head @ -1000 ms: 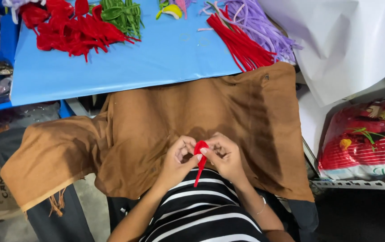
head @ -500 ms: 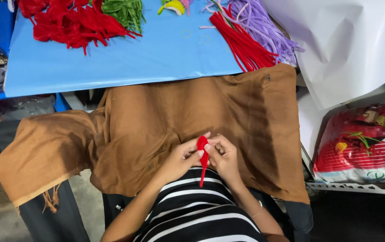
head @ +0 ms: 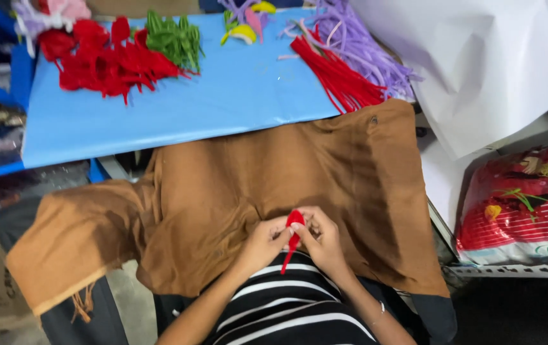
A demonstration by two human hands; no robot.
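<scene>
Both hands meet low in the view, just above the person's striped shirt (head: 293, 313). Left hand (head: 264, 243) has its fingers curled in and pinching the red pipe-cleaner piece (head: 293, 231) from its side, and the right hand (head: 322, 239) is closed on the same piece from the other side, fingertips touching the looped top. That red piece stands nearly upright between the two hands, its rounded loop at the top and its thin stem hanging down toward the shirt (the lower end shows against the black and white stripes).

Under the hands lies a brown cloth (head: 274, 172), spread over the lap and reaching up to the edge of the blue table (head: 223, 96); one end of it drapes off to the left with a short fringe.

On the blue table, well apart from the hands, lie a heap of red shaped pieces (head: 105, 61), a bunch of green pieces (head: 173, 39) just beside them, a bundle of straight red stems (head: 337, 76), and a tangle of purple stems (head: 363, 51) touching that bundle. Large white paper sheets (head: 478, 64) lie to the right, and below them sits a red printed bag (head: 523, 211)
</scene>
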